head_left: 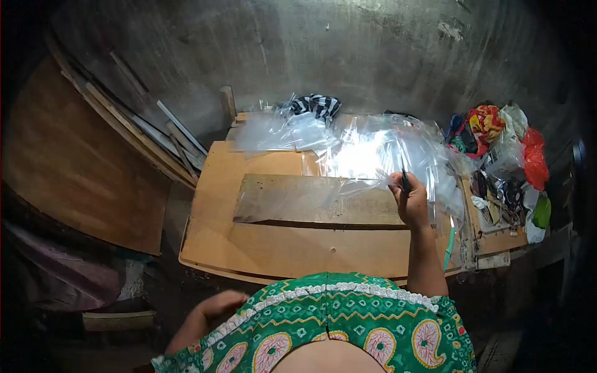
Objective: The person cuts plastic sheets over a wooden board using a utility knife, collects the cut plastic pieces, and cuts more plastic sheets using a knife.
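Note:
My right hand (411, 198) is closed around a thin dark tool (405, 180) that points up, near the right end of a wooden plank (323, 214). Clear plastic sheets (360, 155) spread over the back of the wooden table (214, 242), shining brightly in the middle, and some reach the fingers of that hand and overlap the plank. My left hand (225, 302) is low, beside the green patterned clothing and off the table's front edge; its fingers are blurred and partly hidden.
Wooden boards (118, 124) lean at the left. Colourful bags and cloths (488, 124) are heaped at the right, above a small side surface with loose items. A green strip (449, 247) lies near the table's right edge. Black-and-white cloth (320, 105) sits at the back.

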A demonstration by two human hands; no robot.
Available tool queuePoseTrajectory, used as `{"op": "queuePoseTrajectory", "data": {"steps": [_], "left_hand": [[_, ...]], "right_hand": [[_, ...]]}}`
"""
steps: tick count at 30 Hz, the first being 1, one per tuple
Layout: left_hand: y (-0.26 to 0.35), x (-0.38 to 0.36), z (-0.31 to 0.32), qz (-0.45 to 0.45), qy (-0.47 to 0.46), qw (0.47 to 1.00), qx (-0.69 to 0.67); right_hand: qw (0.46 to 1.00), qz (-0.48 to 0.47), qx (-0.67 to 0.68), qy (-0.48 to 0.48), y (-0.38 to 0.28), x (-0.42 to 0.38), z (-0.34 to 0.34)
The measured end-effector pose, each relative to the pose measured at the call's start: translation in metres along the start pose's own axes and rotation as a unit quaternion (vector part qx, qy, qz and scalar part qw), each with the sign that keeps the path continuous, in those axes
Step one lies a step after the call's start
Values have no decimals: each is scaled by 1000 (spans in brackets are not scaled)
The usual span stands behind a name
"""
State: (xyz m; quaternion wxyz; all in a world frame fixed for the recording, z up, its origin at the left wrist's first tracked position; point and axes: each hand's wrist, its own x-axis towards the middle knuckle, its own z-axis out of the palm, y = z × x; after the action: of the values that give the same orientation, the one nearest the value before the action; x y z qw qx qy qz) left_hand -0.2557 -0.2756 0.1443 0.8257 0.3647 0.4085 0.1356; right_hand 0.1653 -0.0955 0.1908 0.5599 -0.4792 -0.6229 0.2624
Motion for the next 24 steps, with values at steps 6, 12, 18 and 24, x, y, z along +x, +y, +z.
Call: {"op": "queuePoseTrajectory", "data": {"steps": [6, 12, 18, 24], "left_hand": [[36, 146, -21, 188, -143, 935, -266], [154, 196, -49, 354, 34, 860, -366], [224, 156, -6, 246, 9, 969, 19], [218, 155, 39, 109, -157, 964, 187]], "right_hand": [[999, -46, 21, -7, -32, -13, -6], [991, 73, -87, -76, 9, -59, -37], [956, 206, -95, -183, 55, -95, -8], [915, 286, 260, -118, 5, -40, 53]]}}
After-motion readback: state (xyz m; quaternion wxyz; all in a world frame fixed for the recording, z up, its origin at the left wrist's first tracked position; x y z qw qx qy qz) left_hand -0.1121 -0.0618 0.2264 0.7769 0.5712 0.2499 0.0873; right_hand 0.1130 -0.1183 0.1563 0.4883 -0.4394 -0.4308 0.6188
